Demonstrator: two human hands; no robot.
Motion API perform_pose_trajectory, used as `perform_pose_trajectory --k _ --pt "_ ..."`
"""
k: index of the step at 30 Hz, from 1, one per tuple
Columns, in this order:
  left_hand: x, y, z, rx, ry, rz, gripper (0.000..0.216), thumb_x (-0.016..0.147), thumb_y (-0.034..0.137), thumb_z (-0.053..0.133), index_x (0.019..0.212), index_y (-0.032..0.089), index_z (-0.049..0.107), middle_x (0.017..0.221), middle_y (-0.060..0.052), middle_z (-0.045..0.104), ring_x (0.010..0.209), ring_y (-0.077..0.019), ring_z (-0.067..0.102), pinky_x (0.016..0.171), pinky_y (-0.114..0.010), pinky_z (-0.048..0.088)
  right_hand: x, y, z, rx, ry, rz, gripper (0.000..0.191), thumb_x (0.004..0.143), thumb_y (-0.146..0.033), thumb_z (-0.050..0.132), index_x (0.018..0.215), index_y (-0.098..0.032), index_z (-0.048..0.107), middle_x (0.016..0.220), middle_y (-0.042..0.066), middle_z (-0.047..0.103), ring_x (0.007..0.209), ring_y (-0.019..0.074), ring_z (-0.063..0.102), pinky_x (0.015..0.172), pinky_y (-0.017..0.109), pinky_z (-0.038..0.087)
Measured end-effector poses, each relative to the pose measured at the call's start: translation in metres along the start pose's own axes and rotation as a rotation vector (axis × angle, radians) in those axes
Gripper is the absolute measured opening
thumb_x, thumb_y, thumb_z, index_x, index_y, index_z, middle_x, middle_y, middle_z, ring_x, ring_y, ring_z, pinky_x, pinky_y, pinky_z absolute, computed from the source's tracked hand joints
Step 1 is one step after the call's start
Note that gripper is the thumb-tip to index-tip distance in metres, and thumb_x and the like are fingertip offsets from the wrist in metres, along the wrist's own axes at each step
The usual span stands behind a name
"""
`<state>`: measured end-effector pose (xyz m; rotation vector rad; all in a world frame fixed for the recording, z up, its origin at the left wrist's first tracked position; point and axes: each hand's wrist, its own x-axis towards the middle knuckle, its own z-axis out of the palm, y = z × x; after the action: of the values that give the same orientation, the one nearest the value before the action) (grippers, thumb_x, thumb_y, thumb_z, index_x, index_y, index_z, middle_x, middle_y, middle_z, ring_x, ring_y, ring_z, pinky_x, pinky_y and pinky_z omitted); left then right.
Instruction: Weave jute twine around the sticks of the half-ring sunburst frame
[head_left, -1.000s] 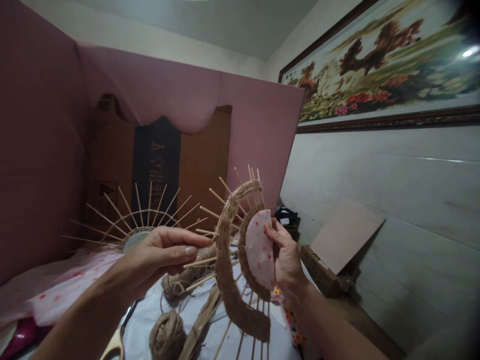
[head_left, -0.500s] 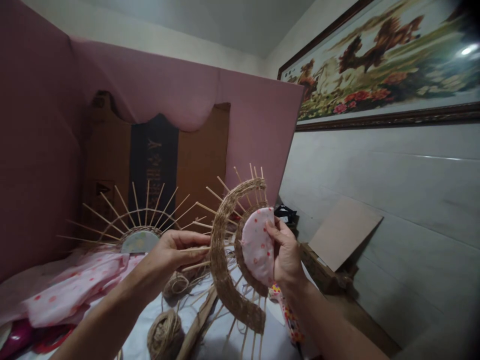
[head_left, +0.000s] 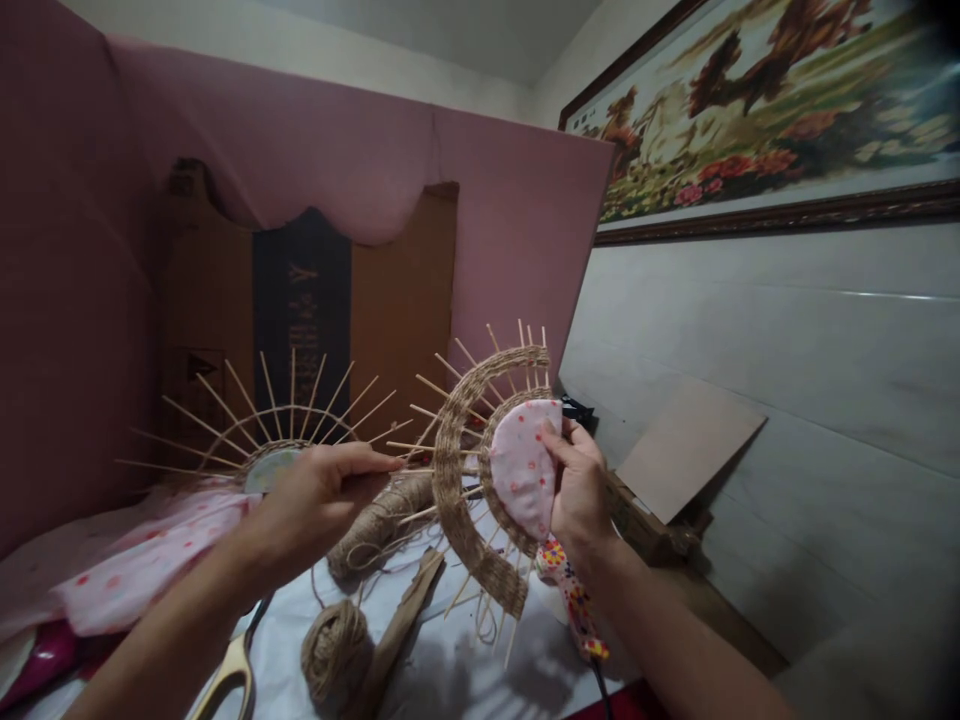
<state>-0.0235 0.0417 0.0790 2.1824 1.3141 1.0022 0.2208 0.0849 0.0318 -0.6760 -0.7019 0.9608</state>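
My right hand (head_left: pixel 579 485) is closed on the straight edge of a half-round woven twine piece (head_left: pixel 452 480), thumb on its pink dotted fabric center (head_left: pixel 525 465). Thin wooden sticks radiate from the piece, with a wide twine band woven across them. My left hand (head_left: pixel 330 495) is pinched at the tip of one stick (head_left: pixel 416 471) on the piece's left side; whether a strand is also between the fingers, I cannot tell. A loose twine loop (head_left: pixel 487 628) hangs below. Behind my left hand stands a second half-round stick frame (head_left: pixel 274 415) with a pale center.
Below lie a twine ball (head_left: pixel 337 652), a larger twine roll (head_left: pixel 379 525), a brown strip (head_left: pixel 401 630) and scissors (head_left: pixel 234 672). A flower-patterned handle with a cord (head_left: pixel 577 605) lies under my right hand. Pink dotted fabric (head_left: pixel 150 575) is at left, a leaning board (head_left: pixel 694 455) at right.
My left hand has slid left and slightly up, from beside the woven band out to a stick's tip. The woven piece has shifted a little right and turned slightly. Scissors have come into view.
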Motion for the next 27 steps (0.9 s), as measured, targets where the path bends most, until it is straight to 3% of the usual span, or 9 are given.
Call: perform_pose_trajectory --k 3,6,10,14,27 --pt "-0.002 -0.001 -0.001 0.346 0.087 0.078 0.026 0.085 0.026 0.048 0.092 0.020 0.073 0.082 -0.006 0.072 0.071 -0.0175 0.063 0.064 -0.030 0.047 0.001 -0.001 0.000 -0.009 0.000 -0.048 0.035 0.063 -0.027 0.074 0.093 -0.018 0.058 0.076 -0.001 0.066 0.063 0.0131 0.059 0.064 0.027 0.048" --pt "-0.006 0.004 0.003 0.483 0.085 0.116 0.026 0.086 0.022 0.046 0.090 0.022 0.072 0.083 -0.005 0.072 0.073 -0.0183 0.064 0.068 -0.032 0.046 -0.002 -0.003 0.003 -0.011 0.010 -0.088 0.035 0.063 -0.026 0.074 0.092 -0.017 0.058 0.077 0.000 0.066 0.065 0.0128 0.060 0.066 0.027 0.048" --pt "-0.010 0.015 0.017 0.494 0.024 0.192 0.028 0.086 0.017 0.044 0.093 0.023 0.070 0.084 -0.004 0.071 0.073 -0.0165 0.064 0.066 -0.029 0.046 -0.007 -0.004 0.006 -0.013 0.026 -0.093 0.035 0.063 -0.028 0.074 0.093 -0.018 0.057 0.078 0.000 0.065 0.065 0.0134 0.059 0.064 0.027 0.048" --pt "-0.012 0.019 0.025 0.459 0.062 0.259 0.026 0.086 0.016 0.044 0.092 0.021 0.069 0.081 -0.004 0.069 0.071 -0.0167 0.063 0.063 -0.028 0.045 -0.011 -0.005 0.008 -0.005 0.028 -0.102 0.036 0.063 -0.029 0.074 0.093 -0.018 0.057 0.079 0.000 0.065 0.066 0.0140 0.059 0.065 0.029 0.048" --pt "-0.010 0.013 0.023 0.566 0.165 0.327 0.025 0.088 0.021 0.045 0.095 0.020 0.069 0.084 -0.006 0.071 0.069 -0.0184 0.065 0.060 -0.031 0.047 -0.006 -0.008 0.007 0.015 0.087 -0.087 0.031 0.062 -0.027 0.073 0.087 -0.018 0.058 0.072 -0.003 0.063 0.062 0.0110 0.057 0.063 0.025 0.047"
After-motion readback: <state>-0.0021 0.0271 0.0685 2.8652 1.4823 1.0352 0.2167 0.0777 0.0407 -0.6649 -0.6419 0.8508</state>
